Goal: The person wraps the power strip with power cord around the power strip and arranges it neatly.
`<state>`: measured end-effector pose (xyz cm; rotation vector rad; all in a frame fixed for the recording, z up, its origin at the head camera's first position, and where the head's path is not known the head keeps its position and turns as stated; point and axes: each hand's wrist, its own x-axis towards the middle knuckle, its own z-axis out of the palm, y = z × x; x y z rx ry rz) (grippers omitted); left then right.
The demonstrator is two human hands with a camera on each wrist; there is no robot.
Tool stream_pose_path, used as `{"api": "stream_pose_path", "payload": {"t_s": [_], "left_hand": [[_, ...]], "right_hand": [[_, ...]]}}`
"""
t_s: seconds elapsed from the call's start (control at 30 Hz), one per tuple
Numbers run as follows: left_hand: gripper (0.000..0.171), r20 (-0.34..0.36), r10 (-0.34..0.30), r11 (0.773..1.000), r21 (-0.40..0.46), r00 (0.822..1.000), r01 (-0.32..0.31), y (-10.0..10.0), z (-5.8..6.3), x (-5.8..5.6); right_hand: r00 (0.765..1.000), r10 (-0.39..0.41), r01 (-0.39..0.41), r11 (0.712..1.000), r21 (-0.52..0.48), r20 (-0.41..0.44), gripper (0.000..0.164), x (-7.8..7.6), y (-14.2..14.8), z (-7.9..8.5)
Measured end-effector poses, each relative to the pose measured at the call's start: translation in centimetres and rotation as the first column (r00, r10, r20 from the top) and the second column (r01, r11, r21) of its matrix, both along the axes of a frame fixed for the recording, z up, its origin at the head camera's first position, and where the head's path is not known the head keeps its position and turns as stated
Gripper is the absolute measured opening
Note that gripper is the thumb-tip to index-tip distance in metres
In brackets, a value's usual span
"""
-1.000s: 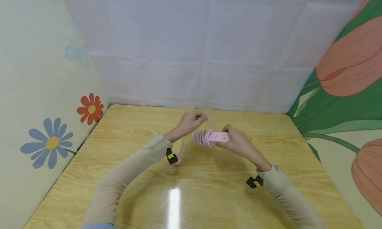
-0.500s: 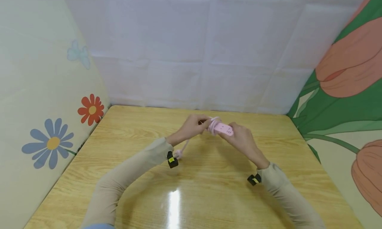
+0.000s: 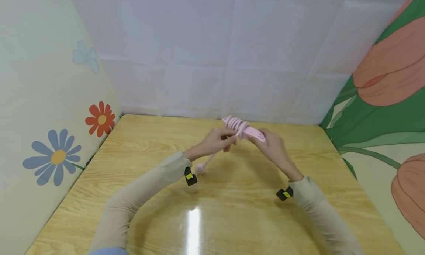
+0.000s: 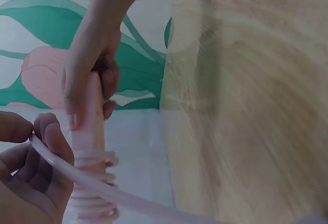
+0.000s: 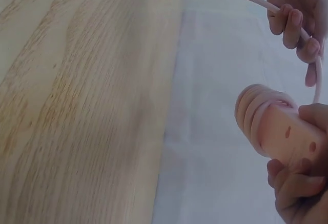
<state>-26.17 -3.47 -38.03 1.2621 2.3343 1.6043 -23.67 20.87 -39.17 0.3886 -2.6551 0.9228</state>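
Note:
A pink power strip [image 3: 255,133] is held above the table by my right hand [image 3: 273,146], which grips its bare end. Its pink cord [image 3: 235,124] is wound in several turns round the other end. My left hand [image 3: 216,141] pinches the loose stretch of cord close to the coils; in the left wrist view the cord [image 4: 82,177] runs from thumb and fingers across the strip. From the left hand the cord hangs down to its plug [image 3: 200,169], low near the left wrist. In the right wrist view, socket holes show on the strip [image 5: 294,131] beside the coils.
The wooden table [image 3: 159,218] lies under both hands, with a bright reflection near its front. A white cloth wall [image 3: 199,63] stands behind it, and flower-printed sheets [image 3: 46,81] flank it. Each wrist wears a small black camera [image 3: 190,176].
The left hand has brought the cord round the strip, from above it to its near side. The strip has risen toward the back and tilted, its coiled end now pointing up and left.

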Motion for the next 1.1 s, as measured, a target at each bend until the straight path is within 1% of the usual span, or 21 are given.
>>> {"api": "stream_pose_path", "payload": {"t_s": [0.1, 0.17, 0.3, 0.37, 0.43, 0.53, 0.67, 0.8, 0.87, 0.93, 1.1], "left_hand": [[0.032, 0.009, -0.073, 0.997, 0.019, 0.997, 0.072, 0.5, -0.6, 0.1], [0.038, 0.015, -0.098, 0.995, 0.029, 0.995, 0.098, 0.8, -1.0, 0.2], [0.045, 0.046, -0.130, 0.991, 0.038, 0.991, 0.128, 1.0, -1.7, 0.4], [0.046, 0.063, -0.139, 0.990, 0.040, 0.988, 0.137, 1.0, -2.0, 0.6], [0.048, 0.066, -0.140, 0.990, 0.033, 0.988, 0.138, 1.0, -2.1, 0.7], [0.049, 0.064, -0.133, 0.991, 0.020, 0.989, 0.132, 1.2, -2.5, 0.9], [0.050, 0.038, -0.124, 0.992, 0.025, 0.991, 0.124, 1.6, -2.7, 1.0], [0.049, -0.002, -0.106, 0.994, 0.030, 0.994, 0.106, 1.7, -2.7, 1.1], [0.049, -0.017, -0.097, 0.995, 0.023, 0.995, 0.097, 1.6, -2.7, 1.2], [0.048, -0.020, -0.091, 0.996, 0.018, 0.996, 0.091, 1.6, -2.8, 1.3], [0.044, 0.018, -0.100, 0.994, 0.040, 0.995, 0.099, 1.5, -2.9, 1.6]], "right_hand": [[1.000, -0.004, 0.004, 1.000, -0.016, -0.001, 0.060, -0.2, -0.2, 0.1], [1.000, -0.005, 0.005, 0.999, -0.036, -0.001, 0.061, -0.5, -0.3, 0.1], [1.000, -0.003, 0.002, 0.997, -0.074, -0.004, 0.055, -0.9, -0.4, -0.1], [1.000, -0.002, 0.002, 0.994, -0.108, 0.004, 0.051, -0.9, -0.4, -0.1], [1.000, -0.001, 0.004, 0.986, -0.164, 0.020, 0.048, -1.0, -0.4, -0.1], [0.998, 0.004, 0.014, 0.961, -0.278, 0.064, 0.048, -0.9, -0.6, 0.0], [0.991, 0.036, 0.022, 0.908, -0.419, 0.131, 0.048, -0.8, -0.9, 0.4], [0.978, 0.083, 0.028, 0.859, -0.511, 0.192, 0.048, -0.5, -1.0, 0.9], [0.972, 0.094, 0.037, 0.844, -0.535, 0.215, 0.048, -0.4, -0.9, 1.1], [0.968, 0.099, 0.043, 0.838, -0.543, 0.229, 0.048, -0.2, -0.9, 1.3], [0.968, 0.090, 0.059, 0.829, -0.556, 0.236, 0.047, 0.1, -0.7, 1.8]]}}
